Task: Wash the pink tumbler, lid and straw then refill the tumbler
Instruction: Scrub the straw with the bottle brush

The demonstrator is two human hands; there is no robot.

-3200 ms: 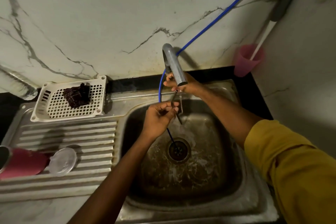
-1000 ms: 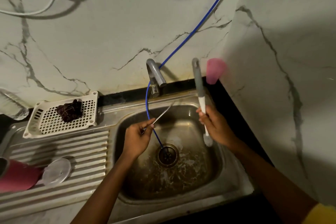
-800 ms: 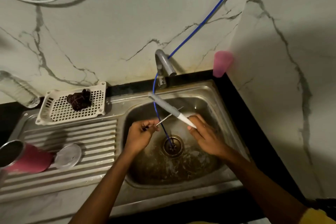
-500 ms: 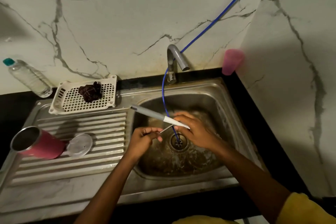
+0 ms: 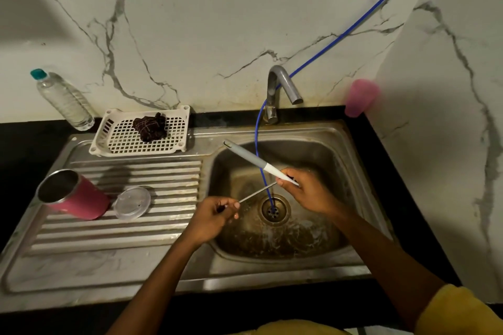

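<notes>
Over the sink basin (image 5: pixel 332 155), left hand (image 5: pixel 215 216) is pinching the metal straw (image 5: pixel 257 193) at its near end, fingertips clamped on it; right hand (image 5: pixel 309 194) is gripping the long-handled brush (image 5: pixel 251 159) by its white section, fingers curled round it, grey handle pointing up-left; straw's far end is meeting the right hand's fingers, brush head hidden; straw is looking thin, stiff, light and probably wet-slippery, so a pinch close to the worked end should be limiting wobble; pink tumbler (image 5: pixel 79 198) is lying on its side on the drainboard (image 5: pixel 136 230), clear lid (image 5: pixel 132 202) flat just beside it, seemingly touching; tumbler is looking steel-lined and rigid, best gripped round the body
</notes>
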